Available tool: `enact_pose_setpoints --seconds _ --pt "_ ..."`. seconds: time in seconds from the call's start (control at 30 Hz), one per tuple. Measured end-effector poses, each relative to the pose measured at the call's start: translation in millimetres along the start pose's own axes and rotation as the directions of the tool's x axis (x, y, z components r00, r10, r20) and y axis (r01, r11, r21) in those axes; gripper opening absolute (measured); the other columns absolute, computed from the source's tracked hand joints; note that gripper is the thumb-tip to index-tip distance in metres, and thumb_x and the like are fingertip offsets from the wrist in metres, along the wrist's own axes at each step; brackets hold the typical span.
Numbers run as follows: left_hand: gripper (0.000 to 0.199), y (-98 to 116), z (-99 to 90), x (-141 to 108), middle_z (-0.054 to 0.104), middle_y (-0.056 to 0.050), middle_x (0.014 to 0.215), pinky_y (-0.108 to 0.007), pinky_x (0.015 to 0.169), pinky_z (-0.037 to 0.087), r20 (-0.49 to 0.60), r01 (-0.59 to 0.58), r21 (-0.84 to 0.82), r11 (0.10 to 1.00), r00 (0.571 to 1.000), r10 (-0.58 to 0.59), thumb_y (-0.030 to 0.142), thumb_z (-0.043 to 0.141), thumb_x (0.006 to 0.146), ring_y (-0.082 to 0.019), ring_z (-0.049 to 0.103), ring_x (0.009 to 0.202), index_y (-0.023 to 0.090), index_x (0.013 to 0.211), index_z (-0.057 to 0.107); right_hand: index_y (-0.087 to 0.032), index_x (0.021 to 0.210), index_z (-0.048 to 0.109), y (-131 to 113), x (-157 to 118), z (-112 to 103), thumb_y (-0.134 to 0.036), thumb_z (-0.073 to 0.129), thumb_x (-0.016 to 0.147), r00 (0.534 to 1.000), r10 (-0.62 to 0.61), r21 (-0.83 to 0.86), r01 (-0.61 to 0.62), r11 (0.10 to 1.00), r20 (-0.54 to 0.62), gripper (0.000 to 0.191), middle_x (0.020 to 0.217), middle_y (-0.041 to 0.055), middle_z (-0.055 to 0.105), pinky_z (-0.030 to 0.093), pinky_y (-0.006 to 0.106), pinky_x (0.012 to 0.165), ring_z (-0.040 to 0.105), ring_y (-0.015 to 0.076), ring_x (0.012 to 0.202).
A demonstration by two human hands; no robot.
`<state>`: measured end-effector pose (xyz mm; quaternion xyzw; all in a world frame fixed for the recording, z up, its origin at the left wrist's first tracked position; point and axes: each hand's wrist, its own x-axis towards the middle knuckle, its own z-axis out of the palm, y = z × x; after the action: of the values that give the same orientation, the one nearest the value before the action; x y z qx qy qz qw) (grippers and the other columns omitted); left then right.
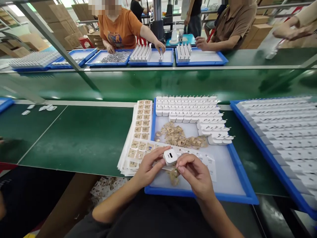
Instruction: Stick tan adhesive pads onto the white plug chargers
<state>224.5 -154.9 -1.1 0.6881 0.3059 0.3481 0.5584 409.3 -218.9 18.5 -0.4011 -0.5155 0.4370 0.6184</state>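
My left hand (151, 165) grips a white USB charger (170, 156) between thumb and fingers, with its port face turned up. Close by the charger's right side, my right hand (196, 173) is pinched; what its fingertips hold, if anything, I cannot make out. Below them a brownish film piece (173, 178) shows over the tray floor. Both hands are above the near part of a blue-rimmed tray (244, 175). A sheet of tan die-cut stickers (140, 148) lies partly under my left hand, and a heap of loose tan pieces (174, 134) is behind it.
Rows of white chargers (188, 109) stand at the tray's back and right. A stack of sticker sheets (133, 132) is on the left. Another full tray (279, 132) is at the right. Across the green conveyor (123, 82), people work at blue trays (210, 58).
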Motion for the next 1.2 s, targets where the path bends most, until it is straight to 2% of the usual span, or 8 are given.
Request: enact_pose_setpoints --seconds 0.1,0.23,0.3,0.37,0.43,0.73,0.97,1.2 --pt "0.051 -2 -0.6 -2 0.061 -0.01 0.142 -0.042 0.106 0.049 -0.005 -0.037 0.059 0.998 0.999 0.037 0.04 0.06 0.095 -0.028 0.059 0.129 0.027 0.144 0.053 -0.025 0.093 0.067 3 -2 4 -0.019 0.064 0.093 1.0 0.025 0.01 -0.025 1.0 -0.013 0.007 0.082 0.0011 0.063 0.053 0.024 0.069 0.061 0.0142 0.077" --pt "0.047 -2 1.9 0 0.069 -0.009 0.13 -0.042 0.106 0.05 -0.095 -0.02 0.217 0.976 0.995 0.041 0.042 0.071 0.088 -0.027 0.064 0.122 0.025 0.131 0.063 -0.025 0.093 0.067 4 -2 7 -0.02 0.063 0.093 0.998 0.067 0.023 -0.067 0.997 0.011 0.006 0.082 0.0011 0.063 0.052 0.024 0.065 0.062 0.0146 0.074" --pt "0.045 0 2.5 1 0.07 -0.009 0.128 -0.042 0.105 0.051 -0.098 -0.043 0.255 0.966 0.993 0.07 0.041 0.071 0.088 -0.027 0.065 0.121 0.025 0.129 0.063 -0.025 0.092 0.066 4 0 7 -0.02 0.063 0.093 0.997 0.046 -0.019 -0.047 0.999 -0.06 0.006 0.081 0.001 0.062 0.052 0.026 0.069 0.061 0.0153 0.077" --pt "0.044 2 2.8 2 0.071 -0.009 0.128 -0.041 0.105 0.052 -0.095 -0.096 0.27 0.958 0.988 0.126 0.038 0.071 0.088 -0.026 0.065 0.12 0.025 0.129 0.063 -0.024 0.091 0.066 5 4 8 -0.02 0.064 0.093 0.987 0.03 -0.078 -0.042 0.996 -0.157 0.006 0.083 0.0013 0.062 0.052 0.027 0.075 0.061 0.0159 0.082" --pt "0.043 3 3.2 3 0.072 -0.009 0.126 -0.04 0.104 0.052 -0.094 -0.149 0.273 0.95 0.979 0.18 0.035 0.073 0.087 -0.025 0.067 0.119 0.024 0.128 0.063 -0.024 0.091 0.067 7 8 10 -0.02 0.065 0.093 0.978 0.046 -0.115 -0.07 0.991 -0.206 0.005 0.087 0.002 0.064 0.052 0.028 0.08 0.062 0.0166 0.087" --pt "0.048 2 2.9 6 0.073 -0.01 0.121 -0.039 0.1 0.056 -0.091 -0.323 0.3 0.898 0.927 0.364 0.026 0.077 0.085 -0.024 0.069 0.115 0.025 0.131 0.062 -0.025 0.092 0.067 13 11 16 -0.022 0.067 0.093 0.972 0.105 -0.103 -0.129 0.986 -0.212 0.003 0.092 0.0008 0.066 0.051 0.028 0.085 0.063 0.0165 0.092" --pt "0.049 3 2.0 6 0.073 -0.01 0.122 -0.039 0.1 0.056 -0.088 -0.31 0.312 0.898 0.932 0.352 0.026 0.077 0.084 -0.024 0.069 0.114 0.024 0.131 0.062 -0.026 0.094 0.067 13 11 16 -0.019 0.066 0.093 0.976 0.08 -0.109 -0.103 0.989 -0.201 0.008 0.091 -0.0005 0.066 0.05 0.027 0.085 0.063 0.0154 0.092" --pt "0.048 3 1.8 6 0.074 -0.01 0.12 -0.038 0.099 0.057 -0.094 -0.312 0.316 0.896 0.929 0.357 0.026 0.077 0.085 -0.024 0.07 0.113 0.024 0.13 0.062 -0.027 0.094 0.068 14 10 17 -0.019 0.066 0.093 0.972 0.11 -0.059 -0.125 0.99 -0.206 0.008 0.091 -0.0011 0.066 0.051 0.025 0.084 0.063 0.0144 0.091"
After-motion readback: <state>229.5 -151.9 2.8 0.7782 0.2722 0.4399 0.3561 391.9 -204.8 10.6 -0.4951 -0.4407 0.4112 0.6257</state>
